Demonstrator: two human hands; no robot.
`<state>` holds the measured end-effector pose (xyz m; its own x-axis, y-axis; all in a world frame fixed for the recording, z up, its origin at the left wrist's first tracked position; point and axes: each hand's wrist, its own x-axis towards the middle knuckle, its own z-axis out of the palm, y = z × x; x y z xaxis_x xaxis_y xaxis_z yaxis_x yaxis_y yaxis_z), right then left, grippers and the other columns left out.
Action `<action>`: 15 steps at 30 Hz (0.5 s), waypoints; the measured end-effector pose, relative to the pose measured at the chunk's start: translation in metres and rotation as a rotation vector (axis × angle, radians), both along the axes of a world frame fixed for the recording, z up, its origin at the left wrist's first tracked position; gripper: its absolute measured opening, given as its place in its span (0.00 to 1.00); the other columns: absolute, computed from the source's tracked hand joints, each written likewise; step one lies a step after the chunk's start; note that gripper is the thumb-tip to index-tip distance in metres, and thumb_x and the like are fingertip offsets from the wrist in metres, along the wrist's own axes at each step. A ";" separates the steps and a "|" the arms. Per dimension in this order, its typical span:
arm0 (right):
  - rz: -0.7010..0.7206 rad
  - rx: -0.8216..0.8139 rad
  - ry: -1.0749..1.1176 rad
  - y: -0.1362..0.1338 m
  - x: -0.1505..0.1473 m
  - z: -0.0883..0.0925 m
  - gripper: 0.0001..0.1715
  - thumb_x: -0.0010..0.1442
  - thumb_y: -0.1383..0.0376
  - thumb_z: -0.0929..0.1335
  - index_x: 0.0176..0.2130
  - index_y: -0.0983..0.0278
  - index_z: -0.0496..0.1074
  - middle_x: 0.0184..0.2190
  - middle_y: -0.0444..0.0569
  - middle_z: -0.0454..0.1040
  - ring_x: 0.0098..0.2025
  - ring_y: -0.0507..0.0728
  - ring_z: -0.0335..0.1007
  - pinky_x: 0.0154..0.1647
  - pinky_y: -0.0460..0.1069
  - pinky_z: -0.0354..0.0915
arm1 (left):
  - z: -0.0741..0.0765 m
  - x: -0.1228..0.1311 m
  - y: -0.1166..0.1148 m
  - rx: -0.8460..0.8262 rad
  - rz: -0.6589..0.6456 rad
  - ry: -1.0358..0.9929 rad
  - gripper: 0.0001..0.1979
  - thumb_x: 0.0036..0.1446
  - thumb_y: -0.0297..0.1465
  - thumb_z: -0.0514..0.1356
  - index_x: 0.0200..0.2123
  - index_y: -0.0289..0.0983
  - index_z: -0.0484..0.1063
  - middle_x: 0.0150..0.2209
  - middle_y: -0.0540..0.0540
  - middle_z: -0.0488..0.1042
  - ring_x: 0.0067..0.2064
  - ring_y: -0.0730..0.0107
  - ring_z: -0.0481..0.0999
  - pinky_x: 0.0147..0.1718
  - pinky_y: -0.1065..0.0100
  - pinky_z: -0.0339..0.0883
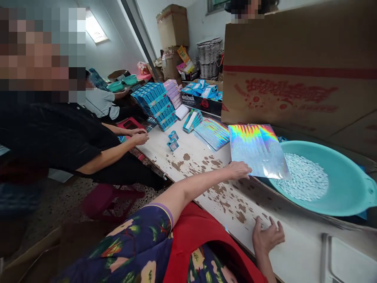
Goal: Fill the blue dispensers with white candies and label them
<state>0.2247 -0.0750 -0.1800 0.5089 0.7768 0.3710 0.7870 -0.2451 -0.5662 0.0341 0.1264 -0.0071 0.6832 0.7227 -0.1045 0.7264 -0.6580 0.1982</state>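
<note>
Holographic sheet (256, 151), grasped at its near left corner by the left hand (240, 170), fingers closed on the border. Spread out by the far edge of the table (303, 247), one side in front of an aqua basin (344, 177) with small pale pieces (309, 179) inside; contact with the rim impossible to tell. Right hand (268, 236) empty, fingers apart and bent, above the near edge; just beyond, toward the right end, a white tray (353, 259). Behind the far edge, a large cardboard box (294, 94). Leftward along that edge, more holographic sheets (216, 133) lying flat beside teal cartons (191, 121). Midway across the table, two small blue boxes (172, 145) nearly touching; toward the left end, a tall stack of blue boxes (156, 104). At the near edge there, a co-worker's hands (140, 137), close together.
</note>
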 end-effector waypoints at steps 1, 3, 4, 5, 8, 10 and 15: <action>0.061 0.008 -0.007 0.001 -0.013 0.002 0.37 0.57 0.44 0.59 0.50 0.71 0.70 0.54 0.71 0.62 0.59 0.74 0.56 0.58 0.67 0.52 | 0.000 -0.010 -0.002 -0.016 0.036 -0.060 0.18 0.61 0.42 0.54 0.50 0.40 0.69 0.46 0.42 0.75 0.49 0.62 0.72 0.38 0.65 0.69; 0.186 0.022 -0.005 0.003 -0.035 0.006 0.36 0.60 0.45 0.58 0.49 0.72 0.69 0.53 0.71 0.63 0.58 0.72 0.58 0.57 0.66 0.54 | -0.003 -0.039 -0.010 -0.036 0.155 -0.196 0.23 0.60 0.46 0.54 0.53 0.40 0.67 0.49 0.44 0.74 0.51 0.64 0.71 0.45 0.64 0.68; 0.251 0.026 0.007 0.004 -0.045 0.008 0.35 0.60 0.45 0.58 0.48 0.72 0.69 0.52 0.70 0.64 0.57 0.72 0.59 0.56 0.66 0.56 | -0.004 -0.057 -0.015 -0.041 0.239 -0.257 0.22 0.60 0.45 0.55 0.53 0.39 0.68 0.49 0.45 0.74 0.52 0.65 0.71 0.49 0.65 0.66; 0.319 0.027 0.026 0.004 -0.053 0.009 0.34 0.61 0.46 0.58 0.48 0.71 0.69 0.51 0.68 0.65 0.56 0.71 0.60 0.56 0.65 0.57 | -0.005 -0.078 -0.018 -0.049 0.334 -0.305 0.21 0.60 0.43 0.56 0.51 0.39 0.70 0.50 0.45 0.74 0.52 0.66 0.71 0.51 0.66 0.65; 0.527 0.004 0.090 0.007 -0.073 0.011 0.29 0.62 0.47 0.58 0.47 0.66 0.68 0.49 0.63 0.68 0.54 0.68 0.63 0.54 0.64 0.59 | -0.001 -0.146 -0.019 -0.091 0.665 -0.458 0.17 0.60 0.40 0.56 0.48 0.38 0.72 0.48 0.46 0.76 0.49 0.70 0.73 0.49 0.69 0.66; 0.642 -0.015 0.117 0.016 -0.085 0.013 0.27 0.62 0.47 0.59 0.47 0.64 0.68 0.48 0.60 0.69 0.53 0.67 0.63 0.54 0.64 0.59 | 0.011 -0.191 -0.005 -0.060 0.870 -0.542 0.16 0.61 0.38 0.54 0.47 0.37 0.73 0.47 0.46 0.76 0.46 0.70 0.75 0.47 0.70 0.67; 0.791 -0.009 0.155 0.067 -0.127 0.018 0.23 0.63 0.50 0.61 0.45 0.65 0.69 0.44 0.58 0.71 0.49 0.63 0.66 0.51 0.60 0.62 | 0.033 -0.256 0.051 0.004 1.067 -0.553 0.15 0.60 0.36 0.54 0.46 0.35 0.73 0.45 0.45 0.77 0.46 0.67 0.75 0.47 0.68 0.66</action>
<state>0.0980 -0.0081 -0.1620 -0.1482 0.9312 0.3331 0.6419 0.3468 -0.6839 -0.2215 0.1769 0.0258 -0.3079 0.9513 0.0175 0.7226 0.2218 0.6547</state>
